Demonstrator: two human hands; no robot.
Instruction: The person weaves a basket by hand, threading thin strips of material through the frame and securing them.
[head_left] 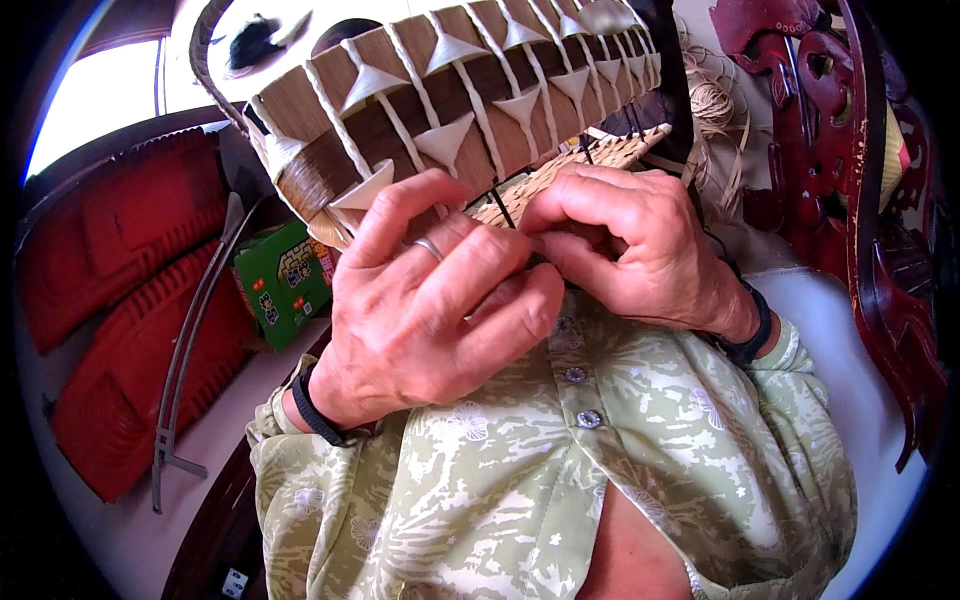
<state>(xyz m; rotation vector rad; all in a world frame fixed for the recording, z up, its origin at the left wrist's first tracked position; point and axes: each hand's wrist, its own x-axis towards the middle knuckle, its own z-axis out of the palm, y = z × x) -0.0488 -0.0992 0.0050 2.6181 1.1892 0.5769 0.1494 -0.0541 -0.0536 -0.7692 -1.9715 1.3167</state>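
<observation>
Curved tan-and-brown woven panel bound with pale twisted cord [462,100], just beyond both hands, its long axis climbing from lower left to upper right.
The left hand [430,300] is nearer, its curled fingers at the panel's lower edge; the right hand [640,245] pinches thumb to forefinger beside them, near a thin black strand [502,207]; whether either grips anything, I cannot tell.

We see printing on the green box [287,283] – left of the basket [455,92] – (too small for us to read).
</observation>
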